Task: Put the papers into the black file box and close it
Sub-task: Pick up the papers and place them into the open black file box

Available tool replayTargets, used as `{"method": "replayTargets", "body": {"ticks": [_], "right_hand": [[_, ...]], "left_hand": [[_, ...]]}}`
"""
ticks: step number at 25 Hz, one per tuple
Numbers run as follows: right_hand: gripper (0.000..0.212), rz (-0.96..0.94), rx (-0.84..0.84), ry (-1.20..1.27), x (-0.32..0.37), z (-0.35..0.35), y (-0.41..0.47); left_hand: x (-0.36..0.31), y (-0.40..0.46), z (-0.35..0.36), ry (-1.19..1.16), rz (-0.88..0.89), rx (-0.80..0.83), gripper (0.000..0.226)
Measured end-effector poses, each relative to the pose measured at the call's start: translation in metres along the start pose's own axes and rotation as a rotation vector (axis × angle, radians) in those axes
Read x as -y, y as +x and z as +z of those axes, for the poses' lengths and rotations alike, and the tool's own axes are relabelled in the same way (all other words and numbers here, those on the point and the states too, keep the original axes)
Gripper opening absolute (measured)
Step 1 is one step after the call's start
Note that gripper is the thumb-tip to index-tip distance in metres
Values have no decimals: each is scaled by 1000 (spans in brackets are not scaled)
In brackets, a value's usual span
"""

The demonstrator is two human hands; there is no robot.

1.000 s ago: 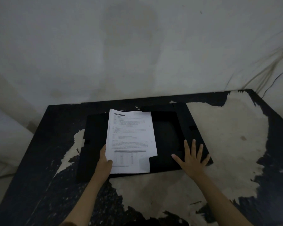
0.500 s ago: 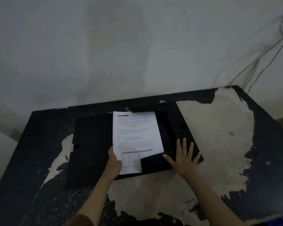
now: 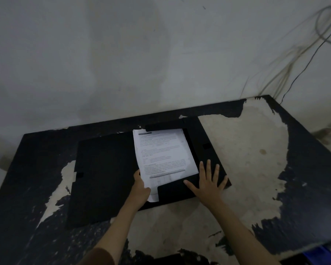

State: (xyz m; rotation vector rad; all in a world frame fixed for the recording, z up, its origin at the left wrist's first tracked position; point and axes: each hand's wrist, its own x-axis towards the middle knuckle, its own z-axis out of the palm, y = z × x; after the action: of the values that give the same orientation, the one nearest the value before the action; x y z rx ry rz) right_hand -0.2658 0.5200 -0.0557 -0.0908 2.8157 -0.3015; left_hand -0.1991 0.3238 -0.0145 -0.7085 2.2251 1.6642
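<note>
The black file box [image 3: 103,169] lies open and flat on the table, its left panel spread out. A stack of printed white papers [image 3: 162,152] rests in the right half, its near right corner tucked under a black bottom flap [image 3: 175,189]. My left hand [image 3: 140,187] grips the stack at its near left corner. My right hand [image 3: 208,180] lies flat with fingers spread on the box's right side, pressing the flap and side panel down.
The worn black table [image 3: 256,150] shows large pale patches where its surface has peeled. A plain wall stands right behind it. Cables [image 3: 313,50] hang down the wall at the far right corner.
The papers have slid to the right, from the middle of the box into its right half and under the bottom flap. My left hand moved with them; my right hand stayed pressed down.
</note>
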Motion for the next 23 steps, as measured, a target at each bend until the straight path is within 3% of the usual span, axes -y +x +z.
{"method": "replayTargets", "body": {"ticks": [4, 7, 11, 23], "right_hand": [[138, -15, -2, 3, 0, 0, -1], [135, -34, -1, 13, -1, 1, -2], [135, -32, 0, 7, -1, 0, -2], [135, -46, 16, 18, -1, -2, -2]], "left_hand": [[-5, 1, 6, 13, 24, 12, 65], [-14, -1, 13, 39, 81, 25, 39], [-13, 3, 14, 63, 142, 29, 40], [-9, 44, 9, 371, 74, 74, 55]]}}
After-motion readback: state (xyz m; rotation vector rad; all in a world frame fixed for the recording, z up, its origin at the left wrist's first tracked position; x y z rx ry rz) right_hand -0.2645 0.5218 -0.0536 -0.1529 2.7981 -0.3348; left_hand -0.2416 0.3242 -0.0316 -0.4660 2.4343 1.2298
